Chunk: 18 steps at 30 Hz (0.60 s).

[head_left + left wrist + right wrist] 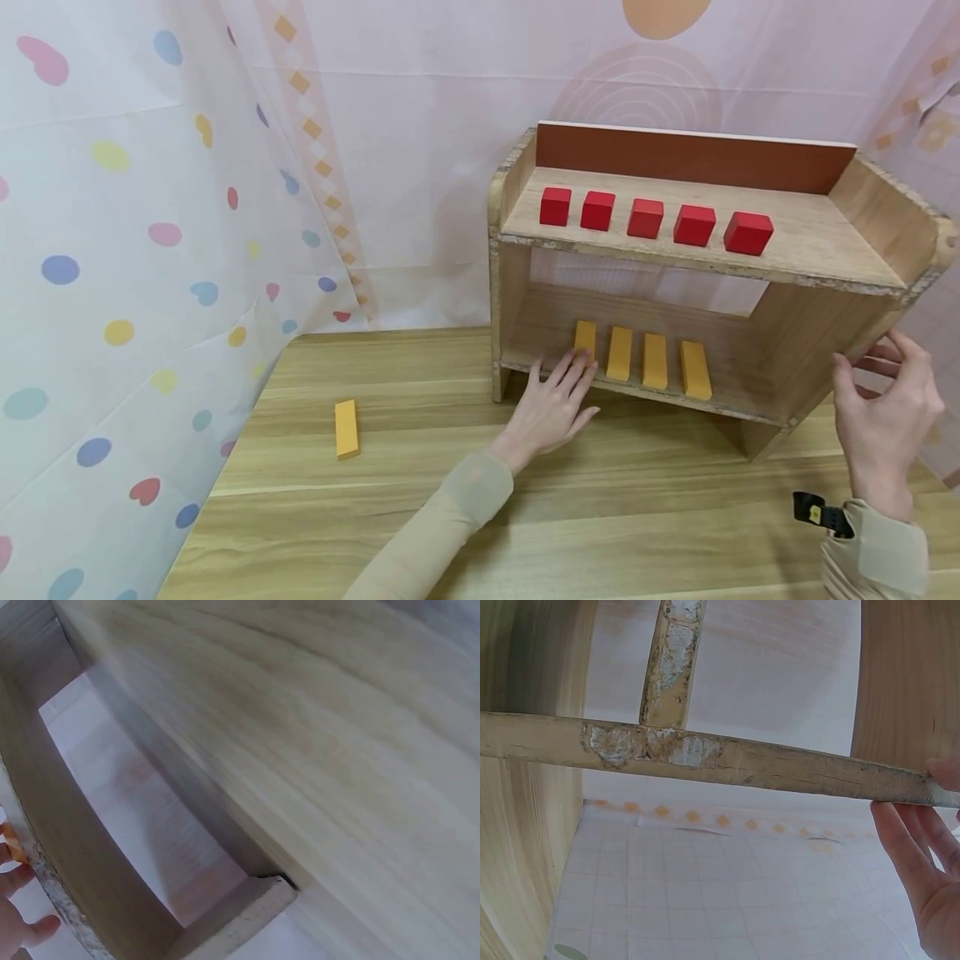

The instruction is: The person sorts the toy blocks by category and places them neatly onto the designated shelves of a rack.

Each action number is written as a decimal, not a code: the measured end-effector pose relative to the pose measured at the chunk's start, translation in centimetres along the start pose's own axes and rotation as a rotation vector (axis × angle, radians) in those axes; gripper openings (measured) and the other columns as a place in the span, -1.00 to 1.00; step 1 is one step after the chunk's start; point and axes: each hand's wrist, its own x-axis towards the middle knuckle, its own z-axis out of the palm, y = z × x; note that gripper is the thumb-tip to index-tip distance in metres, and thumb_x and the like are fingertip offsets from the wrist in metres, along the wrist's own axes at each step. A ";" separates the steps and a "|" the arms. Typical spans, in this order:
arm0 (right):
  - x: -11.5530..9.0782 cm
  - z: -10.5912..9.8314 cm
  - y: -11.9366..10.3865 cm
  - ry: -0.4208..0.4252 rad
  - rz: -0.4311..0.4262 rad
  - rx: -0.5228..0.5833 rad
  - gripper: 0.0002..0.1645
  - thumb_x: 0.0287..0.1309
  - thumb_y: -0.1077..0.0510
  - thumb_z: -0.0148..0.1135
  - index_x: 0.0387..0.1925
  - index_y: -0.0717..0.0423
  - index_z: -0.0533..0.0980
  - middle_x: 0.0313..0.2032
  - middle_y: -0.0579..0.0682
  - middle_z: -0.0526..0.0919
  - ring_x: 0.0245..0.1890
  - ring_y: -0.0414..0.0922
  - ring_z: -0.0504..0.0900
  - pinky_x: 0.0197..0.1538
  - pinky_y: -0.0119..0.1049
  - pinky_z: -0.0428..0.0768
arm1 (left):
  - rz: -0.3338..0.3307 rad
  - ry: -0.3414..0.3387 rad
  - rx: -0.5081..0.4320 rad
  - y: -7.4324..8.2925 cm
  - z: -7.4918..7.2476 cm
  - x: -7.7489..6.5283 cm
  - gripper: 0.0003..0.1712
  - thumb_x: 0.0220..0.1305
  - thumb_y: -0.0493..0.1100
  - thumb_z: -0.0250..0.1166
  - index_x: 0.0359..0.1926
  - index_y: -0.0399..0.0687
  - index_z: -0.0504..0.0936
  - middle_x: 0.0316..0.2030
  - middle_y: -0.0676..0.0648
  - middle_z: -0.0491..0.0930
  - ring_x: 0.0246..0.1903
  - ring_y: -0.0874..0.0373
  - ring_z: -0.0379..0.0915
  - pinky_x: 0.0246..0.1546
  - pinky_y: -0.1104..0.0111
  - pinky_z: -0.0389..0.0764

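Observation:
A small wooden shelf unit [817, 333] with chipped edges stands on the table. At the left of its lower board, my left hand [551, 408] has its fingertips on a yellow block [585, 335], the thumb spread apart from it. The same block [13, 844] peeks out by the fingers at the edge of the left wrist view. On the right, my right hand [888, 400] grips the unit's side panel [780, 771], thumb on one face and fingers on the other.
Three more yellow blocks [655, 361] lie in a row on the lower board. Several red cubes [646, 218] line the top board. Another yellow block [347, 429] lies on the table [420, 367] at left. Patterned curtains [150, 250] hang behind and beside it.

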 end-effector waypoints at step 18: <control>-0.1 0.0 0.0 0.002 -0.004 -0.023 -0.49 0.13 0.28 0.23 0.15 0.18 0.41 -0.25 -0.67 0.19 -0.30 -0.88 0.19 -0.30 -0.99 0.11 | 0.035 0.254 -0.052 -3.7 -0.1 -3.9 -0.49 0.39 0.14 -0.08 0.17 0.00 0.52 0.12 0.02 0.57 0.15 0.12 0.46 0.18 0.12 0.47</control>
